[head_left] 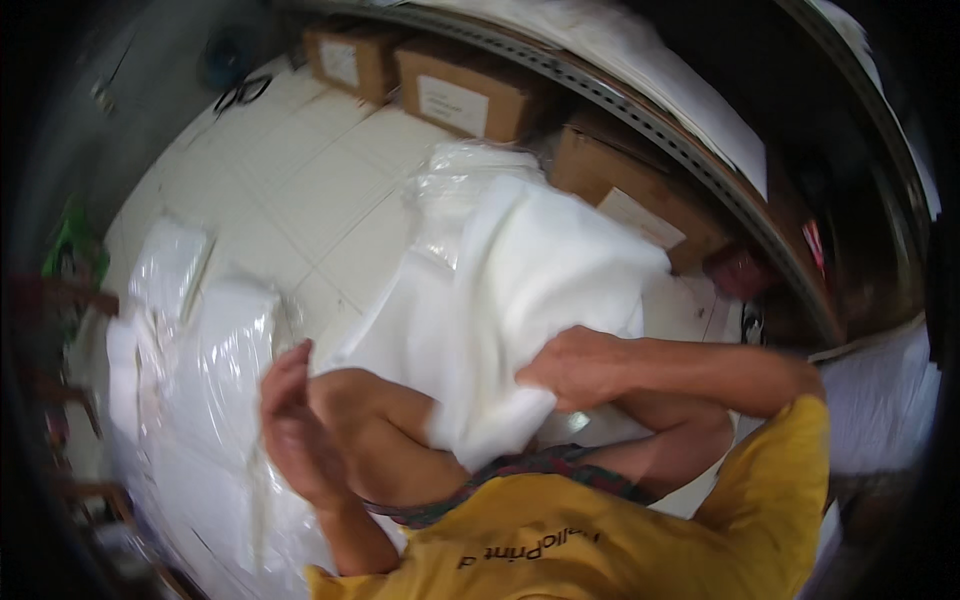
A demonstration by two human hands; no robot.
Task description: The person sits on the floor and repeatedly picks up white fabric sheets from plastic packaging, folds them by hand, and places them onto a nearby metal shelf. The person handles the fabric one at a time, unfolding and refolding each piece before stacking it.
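My right hand (575, 368) is closed on the near edge of a large white sheet of soft, cloth-like material (560, 255). The sheet spreads over my lap and out over the floor in front of me, with folds bunched under the hand. Raised beside my left knee, my left hand (292, 425) holds nothing, its fingers stretched out and somewhat blurred. Nearest to it lie white packs in clear plastic wrap (225, 340). Another stack of plastic-wrapped white packs (460, 185) sits at the sheet's far end, partly covered by it.
Cardboard boxes (455, 95) with white labels stand under a metal shelf (600, 95) along the far and right sides. Pale floor tiles (320, 190) stretch to the far left, where a dark looped object (243, 93) lies. A green bag (75, 245) is at the left edge.
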